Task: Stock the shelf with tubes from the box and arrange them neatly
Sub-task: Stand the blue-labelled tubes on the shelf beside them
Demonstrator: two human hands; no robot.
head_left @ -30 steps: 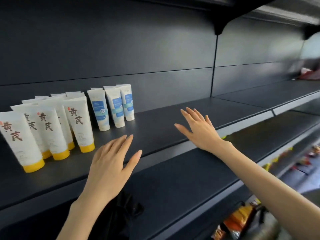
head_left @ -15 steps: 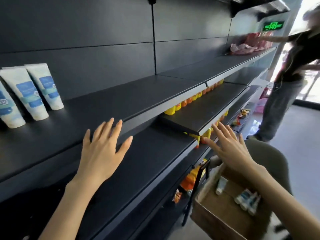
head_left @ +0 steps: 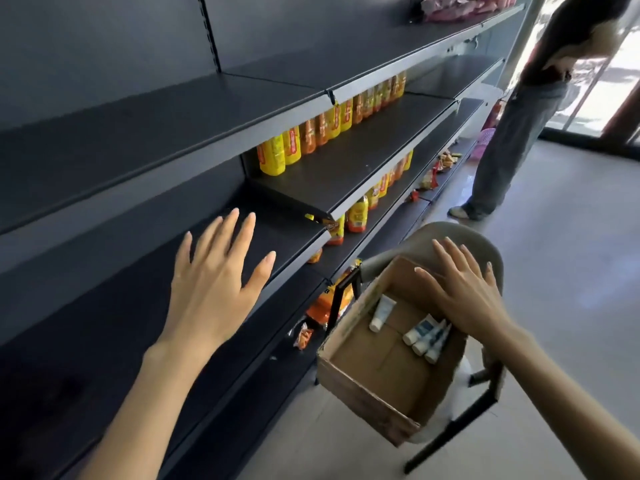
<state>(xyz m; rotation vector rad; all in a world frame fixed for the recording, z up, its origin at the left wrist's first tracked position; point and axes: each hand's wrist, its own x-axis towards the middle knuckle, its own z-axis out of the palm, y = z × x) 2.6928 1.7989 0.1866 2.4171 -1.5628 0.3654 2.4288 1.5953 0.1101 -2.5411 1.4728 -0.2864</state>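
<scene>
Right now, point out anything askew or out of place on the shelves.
Loose snack packets lie scattered on the lowest level, unlike the upright bottles lined up above. Nothing else stands out.

Tubes (head_left: 381, 311): four. Box (head_left: 363, 386): one. Chair (head_left: 401, 247): one. Bystander (head_left: 512, 133): one.

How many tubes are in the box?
4. One tube lies alone in the box; three tubes lie bunched by the right hand, which may hide more.

labels on bottles (head_left: 272, 157) blurred, on tubes (head_left: 424, 332) too small, nothing legible
</scene>
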